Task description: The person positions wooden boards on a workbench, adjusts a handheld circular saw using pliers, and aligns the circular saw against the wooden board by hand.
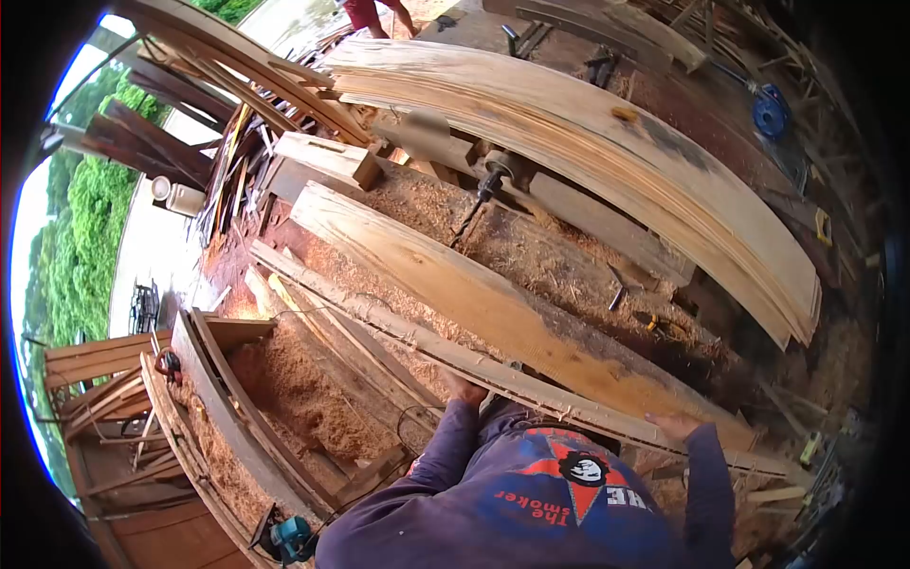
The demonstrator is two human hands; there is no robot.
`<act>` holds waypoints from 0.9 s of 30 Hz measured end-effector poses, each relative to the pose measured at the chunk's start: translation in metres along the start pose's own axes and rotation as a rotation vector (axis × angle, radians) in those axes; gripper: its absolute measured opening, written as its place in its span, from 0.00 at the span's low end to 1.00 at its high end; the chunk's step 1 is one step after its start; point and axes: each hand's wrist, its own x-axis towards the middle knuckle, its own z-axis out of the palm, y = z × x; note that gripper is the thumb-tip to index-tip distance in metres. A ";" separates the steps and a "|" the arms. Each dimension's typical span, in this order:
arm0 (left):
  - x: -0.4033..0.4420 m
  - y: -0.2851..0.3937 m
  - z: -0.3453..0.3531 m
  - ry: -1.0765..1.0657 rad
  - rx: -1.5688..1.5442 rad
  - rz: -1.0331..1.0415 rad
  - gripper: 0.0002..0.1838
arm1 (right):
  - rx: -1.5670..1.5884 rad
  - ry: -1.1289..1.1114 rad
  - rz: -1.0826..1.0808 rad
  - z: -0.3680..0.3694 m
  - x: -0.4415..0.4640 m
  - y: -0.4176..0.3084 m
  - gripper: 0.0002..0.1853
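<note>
A long, narrow wooden board (531,387) runs diagonally in front of my body, with curled shavings along its upper edge. My left hand (462,388) is at the near side of this board, closed against its edge, and its fingertips are hidden. Farther right, my right hand (673,426) reaches across the board, its fingers stretched out flat toward the left. Just beyond lies a wide, pale plank (455,275), darker and dusty toward its right end.
A stack of curved, pale planks (588,123) stretches across the back. A drill with a long bit (489,184) lies on the dusty bench. Sawdust (299,398) fills the wooden trough at left, near a teal power tool (292,539). Another person's legs (377,13) show at the top.
</note>
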 end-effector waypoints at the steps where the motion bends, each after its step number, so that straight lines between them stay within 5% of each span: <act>1: -0.016 0.000 0.024 0.065 -0.036 0.029 0.30 | -0.019 0.017 -0.006 -0.001 -0.005 -0.008 0.42; 6: -0.024 -0.003 0.029 0.146 0.004 0.065 0.30 | -0.132 0.532 0.041 -0.005 -0.002 -0.024 0.41; 9: -0.025 0.008 0.036 0.120 0.052 0.104 0.30 | -0.117 0.580 0.007 -0.015 0.004 -0.039 0.41; 17: 0.008 0.010 0.011 0.131 0.346 -0.072 0.33 | -0.204 0.465 0.021 -0.029 0.062 -0.005 0.36; 21: -0.008 0.012 0.051 0.244 0.362 -0.061 0.35 | -0.221 0.331 0.066 -0.032 0.084 0.012 0.31; 27: -0.004 0.015 0.043 0.252 0.387 -0.092 0.41 | -0.126 0.374 0.093 -0.026 0.098 0.024 0.41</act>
